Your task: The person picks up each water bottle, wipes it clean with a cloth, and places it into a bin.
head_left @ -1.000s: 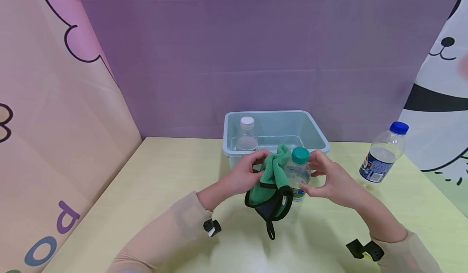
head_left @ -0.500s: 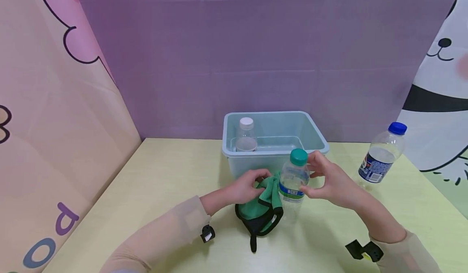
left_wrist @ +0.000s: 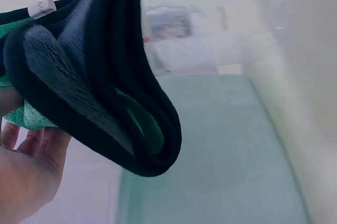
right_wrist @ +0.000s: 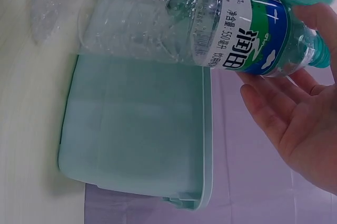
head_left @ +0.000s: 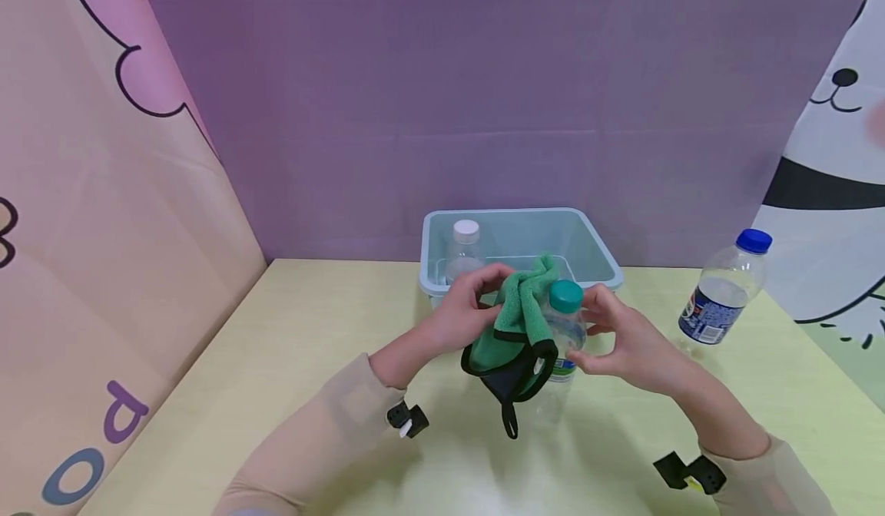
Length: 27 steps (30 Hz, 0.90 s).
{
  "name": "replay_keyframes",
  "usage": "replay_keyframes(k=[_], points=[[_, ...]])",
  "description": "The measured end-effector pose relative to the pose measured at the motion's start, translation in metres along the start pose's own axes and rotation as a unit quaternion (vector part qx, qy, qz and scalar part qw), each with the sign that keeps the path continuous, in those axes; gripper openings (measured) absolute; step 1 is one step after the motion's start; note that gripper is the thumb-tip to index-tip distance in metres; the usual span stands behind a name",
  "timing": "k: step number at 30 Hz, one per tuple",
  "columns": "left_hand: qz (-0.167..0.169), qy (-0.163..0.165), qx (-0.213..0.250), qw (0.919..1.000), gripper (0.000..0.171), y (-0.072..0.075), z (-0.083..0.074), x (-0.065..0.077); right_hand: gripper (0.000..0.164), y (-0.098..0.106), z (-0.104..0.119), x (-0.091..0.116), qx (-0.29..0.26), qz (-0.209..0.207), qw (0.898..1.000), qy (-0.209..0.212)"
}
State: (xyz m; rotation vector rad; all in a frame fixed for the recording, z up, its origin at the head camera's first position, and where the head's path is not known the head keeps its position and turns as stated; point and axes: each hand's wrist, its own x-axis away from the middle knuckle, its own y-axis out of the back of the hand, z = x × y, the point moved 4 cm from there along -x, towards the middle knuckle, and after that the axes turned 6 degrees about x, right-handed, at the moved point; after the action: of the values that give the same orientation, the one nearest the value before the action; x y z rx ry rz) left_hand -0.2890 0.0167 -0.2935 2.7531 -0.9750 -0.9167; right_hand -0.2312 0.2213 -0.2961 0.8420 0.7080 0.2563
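Note:
My left hand (head_left: pixel 462 316) grips a folded green cloth (head_left: pixel 515 324) with black edging, a grey face and a hanging loop. The cloth is at the left side of a clear plastic bottle (head_left: pixel 568 330), hiding part of it; whether they touch I cannot tell. The bottle has a green cap and stands upright, its base at or near the tabletop. From the right, my right hand (head_left: pixel 625 339) holds this bottle around its upper part, thumb in front. In the right wrist view its green, blue and white label (right_wrist: pixel 247 29) shows.
Behind the hands stands a pale blue plastic bin (head_left: pixel 525 215), with a white-capped bottle (head_left: pixel 466 243) inside at its left. A blue-capped bottle (head_left: pixel 722 293) stands on the table (head_left: pixel 332 309) at the right. A purple backdrop (head_left: pixel 415 117) rises behind.
My left hand first slid the cloth down and left beside the bottle, then brought it back up and right, covering more of the bottle. The right hand and its bottle stayed nearly still.

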Motion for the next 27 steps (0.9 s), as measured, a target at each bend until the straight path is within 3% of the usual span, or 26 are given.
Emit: replay_keyframes(k=[6,14,23,27], points=[[-0.002,0.015,0.004,0.9999,0.024,-0.002,-0.003,-0.002,0.053,0.0,0.0,0.0,-0.004,0.0,1.0,0.002],[0.002,0.051,-0.024,0.9984,0.022,-0.003,0.014,0.01,0.052,0.0,-0.001,-0.001,-0.006,0.005,1.0,-0.011],[0.06,0.076,-0.096,0.9907,0.02,-0.011,0.043,0.025,0.052,-0.001,-0.002,0.0,-0.016,0.015,1.0,-0.02],[0.074,0.088,-0.112,0.987,0.023,-0.012,0.049,0.028,0.053,-0.001,-0.001,-0.001,-0.019,0.014,1.0,-0.01]])
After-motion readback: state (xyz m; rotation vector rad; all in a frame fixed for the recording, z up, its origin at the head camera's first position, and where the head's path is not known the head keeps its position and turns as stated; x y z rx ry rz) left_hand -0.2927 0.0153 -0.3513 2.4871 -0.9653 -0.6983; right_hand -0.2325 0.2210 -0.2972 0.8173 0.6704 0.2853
